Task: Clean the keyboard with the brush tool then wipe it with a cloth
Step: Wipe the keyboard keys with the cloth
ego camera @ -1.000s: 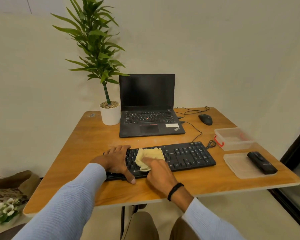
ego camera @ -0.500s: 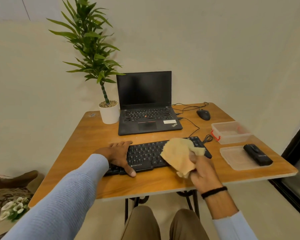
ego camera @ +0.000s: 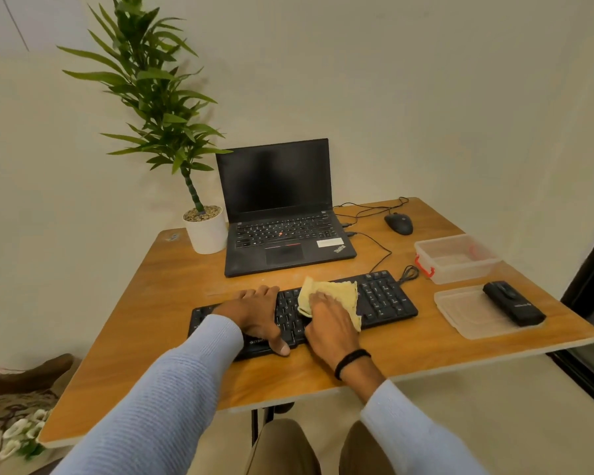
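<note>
A black keyboard [ego camera: 388, 299] lies across the front middle of the wooden table [ego camera: 172, 286]. My left hand [ego camera: 258, 313] rests flat on its left half, with the thumb at the front edge. My right hand [ego camera: 330, 320] holds a yellow cloth [ego camera: 340, 291] down on the middle keys, the cloth bunched around its fingers. The black brush tool [ego camera: 513, 303] lies on a clear plastic lid [ego camera: 460, 313] at the right, away from both hands.
An open black laptop [ego camera: 282, 228] stands behind the keyboard, with a potted plant [ego camera: 204, 231] to its left. At the back right lies a black mouse [ego camera: 398, 223] with loose cables. A clear plastic box [ego camera: 456, 258] with red clips sits behind the lid.
My right hand lifted the cloth off the keyboard toward the right front, then brought it back down onto the middle keys. My left hand stayed on the keyboard's left half.
</note>
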